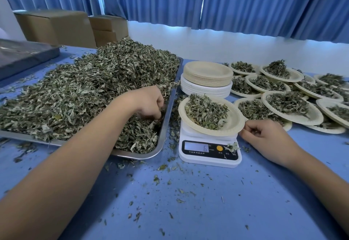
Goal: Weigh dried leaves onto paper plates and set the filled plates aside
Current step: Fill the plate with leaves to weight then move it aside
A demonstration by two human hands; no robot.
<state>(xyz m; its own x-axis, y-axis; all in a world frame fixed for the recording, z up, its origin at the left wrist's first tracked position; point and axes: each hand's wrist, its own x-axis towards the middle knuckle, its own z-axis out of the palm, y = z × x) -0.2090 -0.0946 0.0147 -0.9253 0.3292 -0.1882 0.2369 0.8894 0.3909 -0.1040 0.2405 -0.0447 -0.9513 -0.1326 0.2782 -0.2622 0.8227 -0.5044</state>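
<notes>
A big heap of dried leaves (85, 88) fills a metal tray (166, 126) on the left. My left hand (149, 101) reaches into the heap near the tray's right wall, its fingers curled into the leaves. A paper plate (234, 122) with a pile of leaves sits tilted on a white digital scale (209, 152). My right hand (264, 135) pinches that plate's right rim. Several filled plates (294, 107) lie overlapping to the right.
A stack of empty paper plates (206, 77) stands behind the scale. Loose leaf bits are scattered over the blue table (188, 202). Cardboard boxes (56, 26) and a dark flat tray (22, 54) are at the back left. Blue curtains hang behind.
</notes>
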